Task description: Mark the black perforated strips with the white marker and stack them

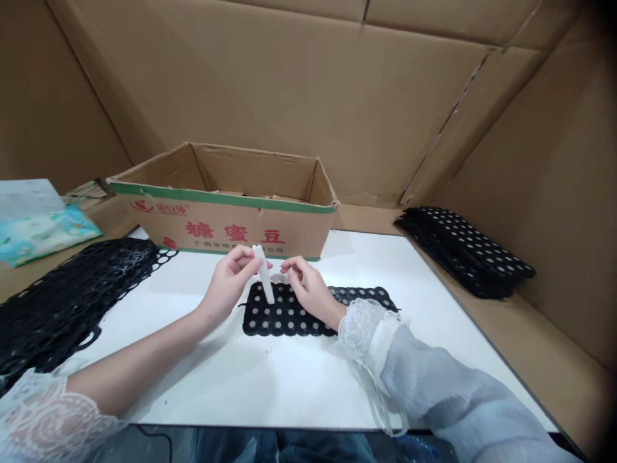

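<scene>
A slim white stick-like object (264, 278) stands tilted in my left hand (231, 276), pinched near its top between thumb and fingers. Its lower end reaches down over a black mat with rows of pale round dots (277, 321), which lies flat on the white table. Just to the right of the stick is my right hand (311, 292), with its fingers curled in toward the thumb. Whether anything small sits between those fingertips I cannot make out. My right hand and wrist hide part of the mat's middle.
An open cardboard box (231, 218) stands behind the mat. Black mats with ring-shaped holes (62, 289) are piled at the left. A stack of dotted black mats (463, 247) lies at the right. A blue-green and white packet (43, 225) rests at the far left. Cardboard walls (289, 96) enclose the table.
</scene>
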Demonstrator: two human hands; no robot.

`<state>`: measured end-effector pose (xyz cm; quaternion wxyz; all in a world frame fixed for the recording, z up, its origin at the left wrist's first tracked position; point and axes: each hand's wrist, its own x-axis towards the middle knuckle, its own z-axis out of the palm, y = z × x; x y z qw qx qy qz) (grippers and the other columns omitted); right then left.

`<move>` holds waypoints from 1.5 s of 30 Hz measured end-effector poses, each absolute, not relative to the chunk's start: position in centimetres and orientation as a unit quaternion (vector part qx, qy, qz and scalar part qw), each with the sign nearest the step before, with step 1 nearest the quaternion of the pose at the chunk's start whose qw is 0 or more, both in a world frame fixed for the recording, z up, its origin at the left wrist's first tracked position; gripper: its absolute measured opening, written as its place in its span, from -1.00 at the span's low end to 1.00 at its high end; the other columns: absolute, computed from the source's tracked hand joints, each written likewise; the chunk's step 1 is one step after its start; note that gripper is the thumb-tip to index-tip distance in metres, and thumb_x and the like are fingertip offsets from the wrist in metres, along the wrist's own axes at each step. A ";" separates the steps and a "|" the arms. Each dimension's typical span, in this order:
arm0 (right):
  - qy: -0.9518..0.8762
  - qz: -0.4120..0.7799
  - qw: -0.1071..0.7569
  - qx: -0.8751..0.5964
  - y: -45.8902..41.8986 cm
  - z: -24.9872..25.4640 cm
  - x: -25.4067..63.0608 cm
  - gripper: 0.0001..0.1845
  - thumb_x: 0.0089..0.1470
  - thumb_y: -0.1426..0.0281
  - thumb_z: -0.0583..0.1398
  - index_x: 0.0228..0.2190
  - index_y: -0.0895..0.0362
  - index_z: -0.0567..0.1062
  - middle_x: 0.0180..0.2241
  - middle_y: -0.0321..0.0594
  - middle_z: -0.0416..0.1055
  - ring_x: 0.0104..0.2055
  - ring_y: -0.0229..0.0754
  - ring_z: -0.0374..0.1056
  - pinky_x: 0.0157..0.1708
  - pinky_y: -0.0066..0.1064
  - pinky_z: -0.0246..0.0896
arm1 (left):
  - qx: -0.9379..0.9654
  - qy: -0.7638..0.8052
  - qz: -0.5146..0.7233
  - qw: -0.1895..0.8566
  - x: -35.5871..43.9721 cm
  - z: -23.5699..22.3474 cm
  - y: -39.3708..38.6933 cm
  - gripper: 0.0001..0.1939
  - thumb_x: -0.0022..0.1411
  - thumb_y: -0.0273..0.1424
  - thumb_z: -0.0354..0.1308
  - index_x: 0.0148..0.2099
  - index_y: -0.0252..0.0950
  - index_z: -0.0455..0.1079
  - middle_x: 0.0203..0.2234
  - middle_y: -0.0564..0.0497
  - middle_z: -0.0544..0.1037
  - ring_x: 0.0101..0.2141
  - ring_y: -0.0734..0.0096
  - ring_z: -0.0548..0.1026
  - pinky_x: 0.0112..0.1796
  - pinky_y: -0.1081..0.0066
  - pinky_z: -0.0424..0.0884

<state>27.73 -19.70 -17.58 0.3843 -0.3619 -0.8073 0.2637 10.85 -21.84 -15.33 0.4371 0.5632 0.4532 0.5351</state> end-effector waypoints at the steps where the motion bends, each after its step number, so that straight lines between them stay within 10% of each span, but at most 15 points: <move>1: -0.793 0.304 0.389 -0.357 -19.8 -17.3 27.8 -0.77 0.14 0.34 -0.09 -0.20 0.13 0.26 -0.27 -0.17 0.32 -0.33 -0.27 0.22 -0.34 -0.40 0.15 | 0.568 0.445 0.536 0.438 10.9 -15.1 -21.9 -0.82 0.13 -0.27 0.04 -0.34 -0.26 0.13 -0.46 0.06 0.45 -0.34 0.41 0.42 -0.22 0.39 0.30; 12: -0.805 0.279 0.404 -0.332 -20.7 -16.4 27.0 -0.76 0.11 0.29 -0.04 -0.51 0.14 0.26 -0.53 -0.28 0.20 -0.50 -0.31 0.09 -0.45 -0.44 0.08 | 0.672 0.417 0.509 0.340 13.5 -14.1 -23.1 -0.77 0.24 -0.25 -0.11 -0.16 -0.27 0.19 -0.01 -0.11 0.35 0.05 0.30 0.25 0.01 0.32 0.17; 45: -0.800 0.280 0.424 -0.320 -20.3 -19.7 27.4 -0.76 0.11 0.39 -0.04 -0.53 0.16 0.31 -0.50 -0.20 0.28 -0.42 -0.25 0.25 -0.35 -0.38 0.26 | 0.720 0.336 0.463 0.394 14.6 -17.5 -21.6 -0.67 0.29 -0.30 -0.21 -0.15 -0.34 0.31 -0.21 -0.09 0.46 -0.16 0.36 0.38 -0.12 0.38 0.25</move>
